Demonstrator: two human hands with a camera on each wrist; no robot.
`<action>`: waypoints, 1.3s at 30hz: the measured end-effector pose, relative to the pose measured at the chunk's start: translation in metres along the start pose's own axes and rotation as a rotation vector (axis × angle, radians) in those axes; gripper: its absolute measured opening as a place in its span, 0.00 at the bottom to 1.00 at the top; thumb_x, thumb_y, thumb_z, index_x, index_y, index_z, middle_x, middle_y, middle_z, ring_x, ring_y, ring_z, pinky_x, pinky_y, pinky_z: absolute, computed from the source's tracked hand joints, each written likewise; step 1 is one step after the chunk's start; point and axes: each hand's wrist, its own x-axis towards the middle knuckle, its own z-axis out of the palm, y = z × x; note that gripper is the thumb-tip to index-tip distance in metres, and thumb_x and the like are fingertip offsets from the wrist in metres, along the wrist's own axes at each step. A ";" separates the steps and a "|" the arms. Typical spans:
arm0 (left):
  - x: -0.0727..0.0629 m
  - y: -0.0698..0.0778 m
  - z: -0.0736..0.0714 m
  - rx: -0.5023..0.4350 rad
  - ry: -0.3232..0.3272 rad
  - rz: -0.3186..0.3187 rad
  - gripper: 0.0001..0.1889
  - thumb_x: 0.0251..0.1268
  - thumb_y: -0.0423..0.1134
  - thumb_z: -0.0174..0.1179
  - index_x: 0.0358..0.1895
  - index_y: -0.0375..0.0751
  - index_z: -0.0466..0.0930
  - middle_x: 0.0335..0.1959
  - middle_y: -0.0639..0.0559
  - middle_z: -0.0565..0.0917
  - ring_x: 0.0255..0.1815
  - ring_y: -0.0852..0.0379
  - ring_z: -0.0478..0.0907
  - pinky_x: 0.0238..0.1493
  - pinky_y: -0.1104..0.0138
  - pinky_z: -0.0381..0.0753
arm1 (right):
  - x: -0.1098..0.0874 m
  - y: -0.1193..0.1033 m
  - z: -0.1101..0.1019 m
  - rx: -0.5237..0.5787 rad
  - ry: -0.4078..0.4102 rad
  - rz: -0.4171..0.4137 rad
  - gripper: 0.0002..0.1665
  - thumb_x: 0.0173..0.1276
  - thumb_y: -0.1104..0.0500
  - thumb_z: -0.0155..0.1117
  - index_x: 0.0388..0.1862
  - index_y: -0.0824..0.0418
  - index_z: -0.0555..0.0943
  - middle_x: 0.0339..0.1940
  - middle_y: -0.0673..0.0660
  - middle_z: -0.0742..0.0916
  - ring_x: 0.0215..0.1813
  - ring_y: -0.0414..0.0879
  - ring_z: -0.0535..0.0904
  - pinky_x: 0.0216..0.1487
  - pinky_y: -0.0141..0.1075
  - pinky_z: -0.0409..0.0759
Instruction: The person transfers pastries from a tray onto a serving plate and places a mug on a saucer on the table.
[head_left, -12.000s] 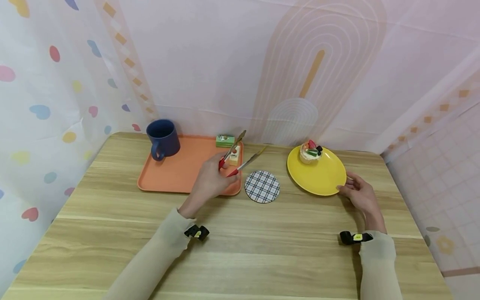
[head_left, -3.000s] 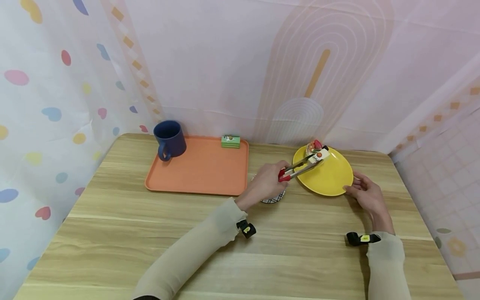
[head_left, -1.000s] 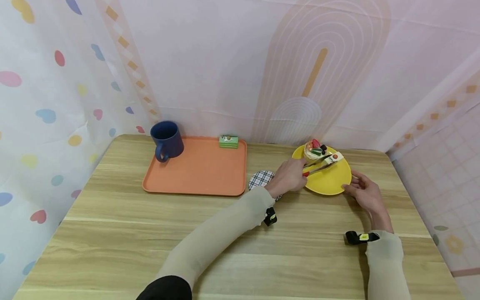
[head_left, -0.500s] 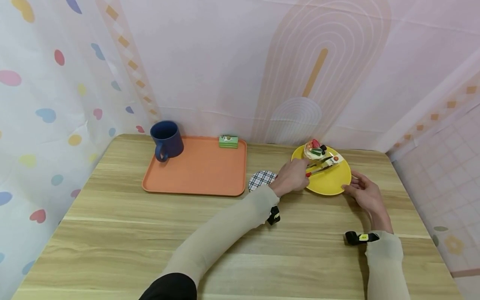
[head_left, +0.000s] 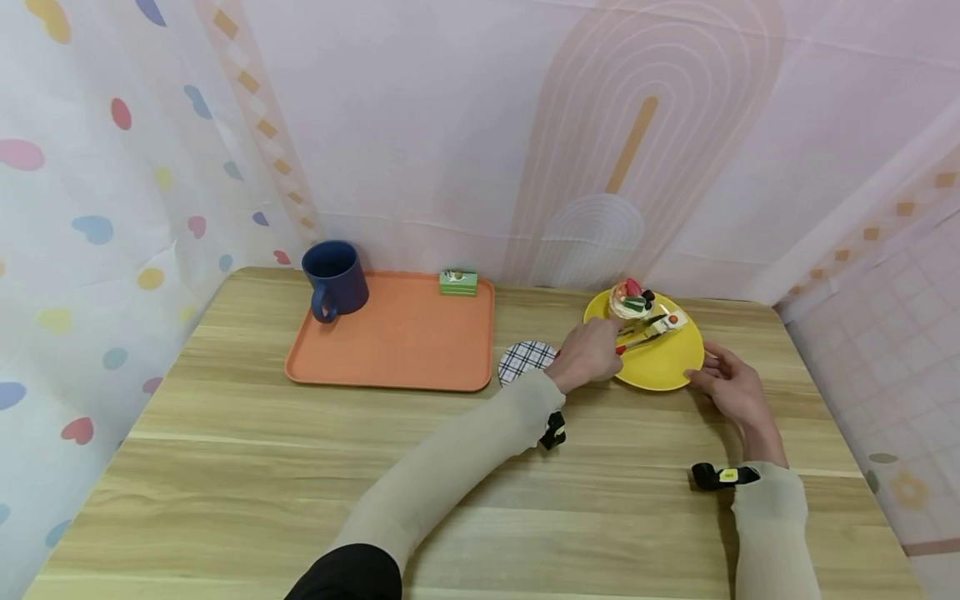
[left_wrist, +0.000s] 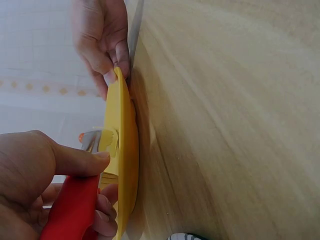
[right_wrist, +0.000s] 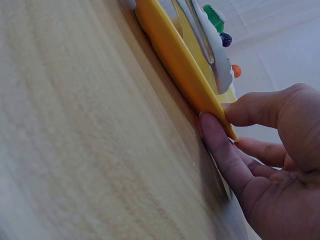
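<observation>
My left hand (head_left: 588,354) grips the red handles of metal tongs (left_wrist: 72,210) over the near left rim of a yellow plate (head_left: 660,371). The tong tips sit at a small white cake slice (head_left: 674,319) topped with an orange-red ball, low on the plate. Behind it stands a cream-topped fruit tart (head_left: 628,303) with strawberry and dark berries. On the plate's right side, the rim is pinched between thumb and fingers of my right hand (head_left: 731,387). In the right wrist view, a metal tong arm (right_wrist: 200,30) lies along the cake's side.
An orange tray (head_left: 390,350) at left carries a navy mug (head_left: 336,279) and a green cake slice (head_left: 458,283). Between tray and plate lies a checked round coaster (head_left: 525,358), partly covered by the left hand. A patterned cloth (head_left: 420,125) hangs behind the table.
Since the earliest frame, the white cake slice has gone from the tray to the plate with the tongs. In the last second the left hand shifts only slightly; the right hand stays on the rim.
</observation>
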 end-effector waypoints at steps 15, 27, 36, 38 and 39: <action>-0.001 0.004 0.002 0.062 0.005 0.003 0.21 0.65 0.37 0.65 0.62 0.48 0.77 0.24 0.56 0.68 0.23 0.59 0.70 0.22 0.69 0.64 | 0.000 0.003 -0.001 -0.029 0.003 -0.005 0.44 0.74 0.58 0.65 0.83 0.63 0.56 0.69 0.68 0.75 0.42 0.22 0.75 0.43 0.21 0.80; -0.007 0.008 0.001 0.033 0.002 0.001 0.26 0.66 0.38 0.65 0.68 0.49 0.73 0.21 0.56 0.66 0.18 0.60 0.68 0.20 0.70 0.64 | 0.000 0.002 -0.001 -0.027 0.006 -0.005 0.44 0.74 0.58 0.65 0.83 0.63 0.56 0.67 0.65 0.76 0.42 0.23 0.75 0.43 0.21 0.80; -0.011 0.009 0.001 0.002 0.025 0.031 0.29 0.65 0.37 0.65 0.70 0.48 0.71 0.20 0.56 0.66 0.16 0.61 0.66 0.17 0.71 0.62 | 0.000 0.001 -0.001 -0.031 0.004 -0.006 0.44 0.74 0.58 0.65 0.83 0.63 0.56 0.69 0.67 0.75 0.42 0.22 0.75 0.44 0.20 0.80; -0.012 0.008 0.001 -0.015 0.032 0.044 0.31 0.65 0.36 0.65 0.72 0.48 0.70 0.20 0.56 0.66 0.15 0.61 0.66 0.17 0.71 0.62 | 0.000 0.001 -0.002 -0.029 0.003 -0.005 0.44 0.74 0.58 0.65 0.83 0.63 0.56 0.69 0.67 0.75 0.42 0.21 0.75 0.43 0.21 0.80; -0.013 0.008 0.001 -0.023 0.034 0.048 0.31 0.65 0.36 0.65 0.72 0.47 0.70 0.21 0.56 0.66 0.15 0.61 0.66 0.17 0.71 0.62 | 0.000 0.001 -0.002 -0.028 0.003 -0.004 0.44 0.74 0.58 0.65 0.83 0.63 0.56 0.69 0.67 0.75 0.42 0.21 0.75 0.44 0.21 0.80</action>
